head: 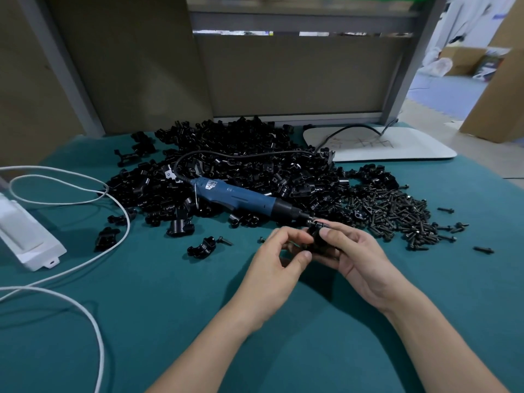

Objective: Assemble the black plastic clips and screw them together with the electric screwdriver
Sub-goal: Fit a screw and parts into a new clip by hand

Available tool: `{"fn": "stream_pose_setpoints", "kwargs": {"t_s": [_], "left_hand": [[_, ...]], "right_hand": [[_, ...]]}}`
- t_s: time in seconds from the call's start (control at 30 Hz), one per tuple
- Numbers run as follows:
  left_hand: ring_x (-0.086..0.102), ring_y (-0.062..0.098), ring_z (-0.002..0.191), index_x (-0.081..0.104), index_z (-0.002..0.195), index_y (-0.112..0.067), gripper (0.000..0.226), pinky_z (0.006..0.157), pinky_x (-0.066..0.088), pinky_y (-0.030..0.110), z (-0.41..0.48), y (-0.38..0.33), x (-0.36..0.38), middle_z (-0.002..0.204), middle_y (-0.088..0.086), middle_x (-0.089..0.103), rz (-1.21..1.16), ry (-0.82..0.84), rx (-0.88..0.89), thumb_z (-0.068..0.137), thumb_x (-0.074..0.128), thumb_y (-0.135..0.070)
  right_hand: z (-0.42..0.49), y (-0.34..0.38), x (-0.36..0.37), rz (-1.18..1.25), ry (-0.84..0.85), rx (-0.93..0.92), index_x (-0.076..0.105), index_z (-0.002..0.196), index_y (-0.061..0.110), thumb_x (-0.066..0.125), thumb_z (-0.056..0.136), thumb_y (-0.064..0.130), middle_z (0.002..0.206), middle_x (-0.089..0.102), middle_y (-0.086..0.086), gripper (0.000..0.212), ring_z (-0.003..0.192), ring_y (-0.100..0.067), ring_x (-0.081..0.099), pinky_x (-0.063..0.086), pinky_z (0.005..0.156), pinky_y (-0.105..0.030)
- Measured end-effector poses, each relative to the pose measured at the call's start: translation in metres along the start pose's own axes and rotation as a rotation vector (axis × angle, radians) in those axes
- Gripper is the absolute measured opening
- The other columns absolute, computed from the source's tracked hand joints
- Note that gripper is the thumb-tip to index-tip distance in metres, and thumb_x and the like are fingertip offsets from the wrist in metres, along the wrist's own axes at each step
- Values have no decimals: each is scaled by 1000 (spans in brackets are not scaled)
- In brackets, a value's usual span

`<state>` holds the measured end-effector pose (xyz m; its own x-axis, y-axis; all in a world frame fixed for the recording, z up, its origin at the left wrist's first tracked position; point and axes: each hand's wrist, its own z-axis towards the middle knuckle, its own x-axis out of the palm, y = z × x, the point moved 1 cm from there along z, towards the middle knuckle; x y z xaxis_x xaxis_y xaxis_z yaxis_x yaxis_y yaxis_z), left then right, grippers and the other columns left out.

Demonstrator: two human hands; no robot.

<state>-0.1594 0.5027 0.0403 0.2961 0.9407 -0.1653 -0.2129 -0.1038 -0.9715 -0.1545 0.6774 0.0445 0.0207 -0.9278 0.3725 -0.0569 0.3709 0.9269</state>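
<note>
Both my hands meet over the green table mat, just in front of the screwdriver's tip. My left hand and my right hand together pinch a black plastic clip, with a black screw sticking out of its top. The blue electric screwdriver lies on the pile of black clips, its bit pointing right toward my fingers. A heap of black screws lies to the right of my hands. A loose clip half and a single screw lie left of my hands.
A white power strip with a white cable sits at the left. A white board lies at the back right, with the screwdriver's black cord across it. Brown partition panels stand behind the table. Stray screws lie at the right.
</note>
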Motion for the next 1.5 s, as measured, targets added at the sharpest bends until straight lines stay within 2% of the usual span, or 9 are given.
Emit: {"fn": "stream_pose_setpoints", "kwargs": {"t_s": [0.2, 0.43, 0.57, 0.63, 0.83, 1.03, 1.23, 1.4, 1.5], "left_hand": [[58, 5, 73, 62, 91, -28, 19, 75, 53, 39, 0, 2, 1, 76, -16, 64, 27, -82, -57, 99, 59, -45], [61, -1, 83, 62, 97, -37, 20, 75, 45, 11, -3, 1, 2, 101, -18, 67, 94, -55, 42, 98, 63, -17], [58, -3, 75, 60, 100, -40, 3, 69, 46, 12, -3, 0, 2, 96, -22, 66, 62, -121, -10, 98, 62, -41], [57, -3, 70, 62, 94, -33, 14, 63, 43, 13, -1, 2, 1, 82, -24, 66, 112, -108, -17, 99, 57, -45], [62, 1, 90, 63, 96, -35, 16, 77, 45, 11, -2, 1, 1, 100, -20, 67, 121, -61, 45, 99, 63, -19], [61, -2, 82, 61, 97, -37, 13, 68, 43, 13, -2, 2, 1, 92, -22, 68, 145, -100, -7, 99, 56, -49], [57, -4, 83, 60, 103, -37, 16, 74, 42, 10, -3, 0, 2, 102, -26, 65, 135, -44, 19, 100, 60, -21], [59, -2, 81, 62, 101, -34, 9, 71, 46, 13, -1, -2, 1, 96, -23, 67, 79, -133, -33, 98, 60, -42], [59, -1, 76, 64, 94, -31, 9, 68, 45, 14, -2, -1, 1, 85, -20, 68, 134, -92, -21, 100, 60, -36]], "right_hand": [[0, -1, 0, -23, 5, -2, 70, 120, 1, 71, 85, 18, 118, 74, -21, 39, 105, -26, 73, 61, 87, -37], [0, -2, 0, -20, -10, -6, 73, 113, 8, 71, 84, 17, 114, 76, -17, 30, 105, -25, 74, 61, 86, -36], [0, -2, 1, -31, -5, -4, 71, 120, 4, 72, 84, 18, 117, 75, -19, 38, 106, -26, 73, 61, 87, -36], [-1, -2, 1, -37, 2, -5, 71, 119, 3, 72, 84, 18, 118, 74, -19, 38, 108, -26, 73, 61, 87, -35], [0, -2, 1, -43, 2, -8, 72, 116, 5, 71, 87, 17, 118, 74, -18, 32, 108, -27, 73, 61, 87, -35], [0, -3, 0, -31, 6, -4, 74, 116, 5, 73, 86, 18, 120, 73, -21, 33, 110, -28, 72, 61, 89, -37], [-1, -1, 1, -32, 20, -4, 70, 120, 0, 70, 88, 18, 120, 73, -20, 36, 110, -28, 72, 60, 87, -35], [-1, 0, 2, -27, 8, 3, 70, 119, 1, 72, 85, 19, 119, 74, -20, 39, 106, -24, 72, 61, 85, -34], [-2, 1, 3, -25, 14, 10, 68, 120, -1, 70, 86, 16, 119, 73, -21, 38, 108, -27, 73, 61, 86, -35]]}}
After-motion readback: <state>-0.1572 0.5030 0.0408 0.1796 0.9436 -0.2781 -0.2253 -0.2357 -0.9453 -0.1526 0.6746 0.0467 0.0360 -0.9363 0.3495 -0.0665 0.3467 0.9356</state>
